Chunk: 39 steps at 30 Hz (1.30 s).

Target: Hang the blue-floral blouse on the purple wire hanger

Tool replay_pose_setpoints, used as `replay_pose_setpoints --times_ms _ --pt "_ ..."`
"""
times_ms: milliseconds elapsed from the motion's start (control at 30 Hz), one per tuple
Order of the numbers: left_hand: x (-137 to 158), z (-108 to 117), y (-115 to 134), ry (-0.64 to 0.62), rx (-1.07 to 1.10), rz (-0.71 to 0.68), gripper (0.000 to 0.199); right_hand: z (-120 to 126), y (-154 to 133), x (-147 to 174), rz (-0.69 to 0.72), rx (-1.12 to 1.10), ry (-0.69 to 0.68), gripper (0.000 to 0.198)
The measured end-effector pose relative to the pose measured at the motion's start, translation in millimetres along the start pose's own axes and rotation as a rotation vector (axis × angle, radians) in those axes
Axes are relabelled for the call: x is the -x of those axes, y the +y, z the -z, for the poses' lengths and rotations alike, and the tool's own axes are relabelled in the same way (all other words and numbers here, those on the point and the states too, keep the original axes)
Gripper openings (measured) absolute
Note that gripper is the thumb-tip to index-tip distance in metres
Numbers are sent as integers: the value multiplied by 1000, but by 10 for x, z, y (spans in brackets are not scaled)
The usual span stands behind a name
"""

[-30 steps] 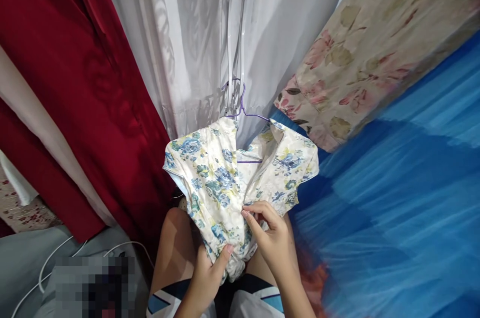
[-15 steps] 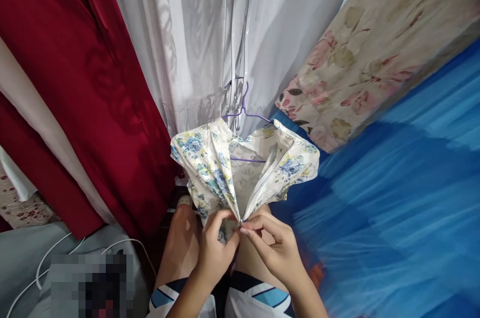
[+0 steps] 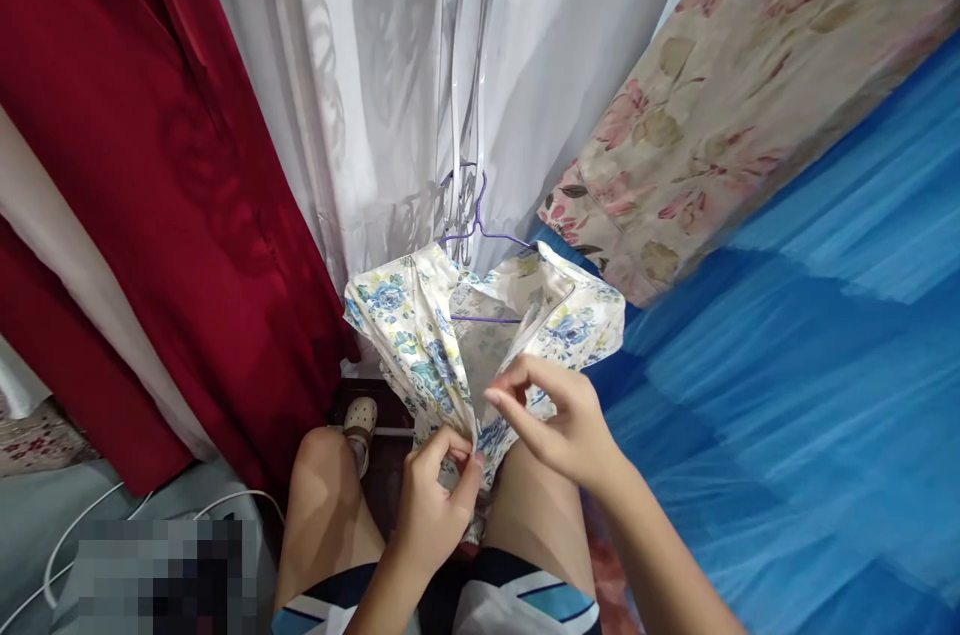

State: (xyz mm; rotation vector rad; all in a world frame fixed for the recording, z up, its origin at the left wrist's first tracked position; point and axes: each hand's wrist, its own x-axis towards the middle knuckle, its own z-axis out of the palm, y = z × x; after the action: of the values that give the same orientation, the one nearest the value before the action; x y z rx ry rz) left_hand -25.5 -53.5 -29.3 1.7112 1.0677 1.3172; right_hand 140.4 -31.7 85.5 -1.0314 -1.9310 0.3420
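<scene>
A white floral dress point(image 3: 390, 300) with blue flowers hangs on a purple wire hanger point(image 3: 478, 227), its zip opening spread in a V. My left hand point(image 3: 439, 490) pinches the cloth edge near the bottom of that opening. Higher up and to the right, my right hand point(image 3: 559, 420) is curled in front of the opening's right side, thumb and index fingertips nearly meeting. Whether anything is between those tips I cannot make out. The dress's lower part drops between my knees, partly hidden by my hands.
White strips point(image 3: 456, 115) hold the hanger before a white curtain point(image 3: 375, 65). A red curtain point(image 3: 217, 215) hangs left; floral cloth point(image 3: 637, 155) and blue tulle point(image 3: 787, 395) are at right. White cables point(image 3: 64, 555) lie on a grey surface at lower left.
My right hand has left the bottom of the zip opening, where both hands met, and moved up and right. My left hand stays on the cloth. My knees have spread, and a shoe shows more.
</scene>
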Motion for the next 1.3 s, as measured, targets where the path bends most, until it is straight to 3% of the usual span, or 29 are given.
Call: replay_pose_setpoints --times_ms 167,233,367,467,633,800,933,1167,1300 --pt "16 63 -27 -52 35 14 15 -273 163 513 -259 -34 -55 17" --pt "25 75 -2 -70 35 6 15 -316 210 549 -246 -8 -52 26" --pt "42 59 48 -51 33 8 13 -309 221 465 -196 91 -182 14" --pt "45 36 50 -50 51 24 12 -306 236 467 -200 124 -228 20" --pt "30 -14 13 -89 85 35 11 -436 321 639 -168 -21 7 12" --pt "23 -30 14 -99 71 24 14 -551 398 714 -97 -26 261 4" --pt "7 10 54 -117 7 15 16 -423 451 339 12 7 253 9" --pt "26 -13 119 -163 -84 30 17 -57 516 -958 222 78 396 19" --pt "61 35 83 -198 -115 26 14 -37 478 -1124 293 102 434 19"
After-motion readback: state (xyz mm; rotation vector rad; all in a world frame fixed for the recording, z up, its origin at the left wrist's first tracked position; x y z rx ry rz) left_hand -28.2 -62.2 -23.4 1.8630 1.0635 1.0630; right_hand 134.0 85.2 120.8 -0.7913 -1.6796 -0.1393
